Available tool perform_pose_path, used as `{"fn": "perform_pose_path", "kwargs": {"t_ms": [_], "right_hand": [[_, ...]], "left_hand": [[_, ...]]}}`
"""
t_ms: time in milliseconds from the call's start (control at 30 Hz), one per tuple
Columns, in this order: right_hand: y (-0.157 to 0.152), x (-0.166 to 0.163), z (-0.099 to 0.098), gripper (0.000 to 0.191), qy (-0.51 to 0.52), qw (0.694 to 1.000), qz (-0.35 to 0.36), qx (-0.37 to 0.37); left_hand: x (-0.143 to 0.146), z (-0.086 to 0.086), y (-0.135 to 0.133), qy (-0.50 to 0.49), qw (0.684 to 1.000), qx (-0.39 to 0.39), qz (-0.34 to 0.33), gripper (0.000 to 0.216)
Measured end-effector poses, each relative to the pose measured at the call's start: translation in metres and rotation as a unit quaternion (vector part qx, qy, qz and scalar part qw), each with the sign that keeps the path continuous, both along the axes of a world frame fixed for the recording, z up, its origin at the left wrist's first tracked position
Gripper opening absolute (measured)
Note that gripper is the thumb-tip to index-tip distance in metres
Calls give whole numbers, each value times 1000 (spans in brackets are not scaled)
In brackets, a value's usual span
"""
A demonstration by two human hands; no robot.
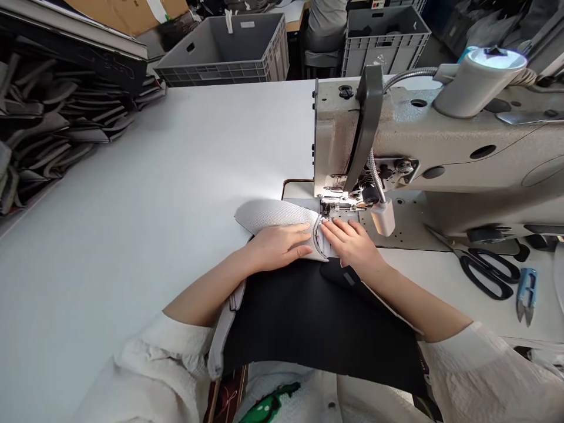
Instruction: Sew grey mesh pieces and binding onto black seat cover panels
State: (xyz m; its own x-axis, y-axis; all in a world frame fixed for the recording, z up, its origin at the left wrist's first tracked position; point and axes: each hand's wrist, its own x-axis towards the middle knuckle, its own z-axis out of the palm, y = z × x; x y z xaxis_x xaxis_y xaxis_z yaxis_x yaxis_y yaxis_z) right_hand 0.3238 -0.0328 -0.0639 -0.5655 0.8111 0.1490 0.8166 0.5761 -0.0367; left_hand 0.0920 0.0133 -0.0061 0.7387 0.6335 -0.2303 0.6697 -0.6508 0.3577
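A grey mesh fabric piece (268, 216) lies on the white table (145, 194) under the needle of a grey sewing machine (423, 147). My left hand (278, 247) rests flat on it, fingers stretched toward the needle area. My right hand (352, 242) lies flat beside it, fingertips pressing the fabric's curved seam edge right at the presser foot (331, 207). A large black fabric piece (317, 323) hangs from the table edge into my lap, under both forearms.
Black scissors (489, 271) and blue thread snips (527, 294) lie at the right. Stacks of cut grey and black pieces (48, 129) fill the left. Grey crates (229, 50) stand at the back; a seated person (326, 26) is behind the table.
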Motion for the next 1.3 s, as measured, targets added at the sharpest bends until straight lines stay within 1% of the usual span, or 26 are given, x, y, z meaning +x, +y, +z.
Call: {"fn": "perform_pose_path", "kwargs": {"t_ms": [67,133,200,267,367,433,533,700,800,933,1033,1100,1167,1233,1300], "right_hand": [[-2,-2,5,83,-5,1000,-2,-10],[-2,-4,10,85,-7,1000,-8,-15],[-2,-6,11,87,-12,1000,-12,-12],[0,-5,8,83,-21,1000,-12,2],[6,-3,-3,63,-36,998,-9,58],[9,-1,-10,53,-36,995,-10,97],[10,-1,-15,50,-21,993,-9,116],[9,-5,-20,55,-7,995,-13,95],[13,-3,-21,57,-5,996,2,90],[14,8,-10,60,9,998,24,57],[12,18,1,50,43,999,8,13],[10,20,3,47,59,998,-8,3],[9,16,-2,54,57,998,-17,17],[9,9,-11,61,47,998,-13,39],[10,1,-22,62,43,997,-8,58]], "left_hand": [[-8,-7,13,-52,998,11,-27,48],[-13,-15,20,-98,995,17,-19,44],[-13,-22,21,-121,992,13,17,39],[-7,-26,17,-126,990,8,69,34],[7,-28,5,-133,977,34,166,34],[15,-29,-2,-131,969,67,199,35],[20,-30,-10,-118,970,96,189,33],[15,-34,-12,-98,970,140,172,33],[17,-35,-12,-52,970,182,153,33],[23,-31,-15,16,969,202,141,34],[27,-27,-17,41,968,203,140,35],[27,-26,-17,46,967,210,136,35],[27,-27,-18,45,966,221,128,35],[25,-27,-17,40,965,228,122,34],[24,-28,-16,35,966,227,120,33]]}}
